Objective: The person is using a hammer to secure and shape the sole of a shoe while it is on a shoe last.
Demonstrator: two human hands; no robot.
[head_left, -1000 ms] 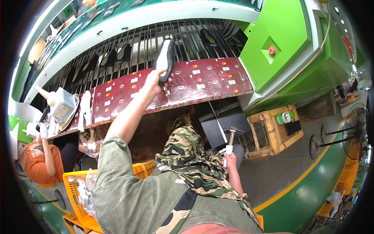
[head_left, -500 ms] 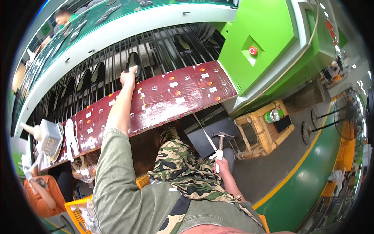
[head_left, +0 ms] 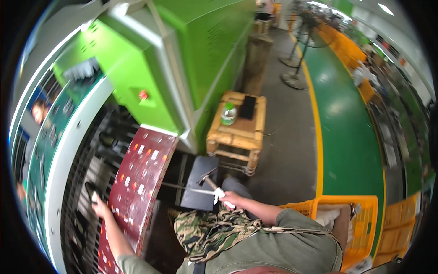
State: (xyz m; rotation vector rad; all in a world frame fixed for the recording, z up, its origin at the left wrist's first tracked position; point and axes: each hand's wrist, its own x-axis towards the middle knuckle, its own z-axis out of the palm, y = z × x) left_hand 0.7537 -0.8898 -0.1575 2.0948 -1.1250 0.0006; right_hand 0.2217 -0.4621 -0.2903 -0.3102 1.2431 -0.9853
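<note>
My left hand [head_left: 101,209] reaches over to the machine's metal rods and grips the near end of a black shoe [head_left: 91,189]; motion blur softens the fingers. Other dark shoes [head_left: 80,224] sit along the rods, blurred. Above my lap, my right hand [head_left: 232,199] is closed round the white-wrapped handle of a hammer [head_left: 211,183]. The hammer's head is up, over a dark flat panel [head_left: 197,176]. Between the rods and my lap runs a dark red, glossy ledge [head_left: 132,182] dotted with stickers.
Ahead stands a green machine housing [head_left: 214,50] with a red button [head_left: 143,95]. A bamboo stool [head_left: 237,138] holds a bottle [head_left: 228,114] and a black flat object [head_left: 247,107]. At my right is a yellow crate [head_left: 365,214]; fans [head_left: 301,59] stand farther off. Another person [head_left: 39,112] is beyond the conveyor [head_left: 43,155].
My view has swung to the right, so the machine and ledge now lie farther left. The stool and walkway show more fully. Both hands keep hold of the shoe and hammer.
</note>
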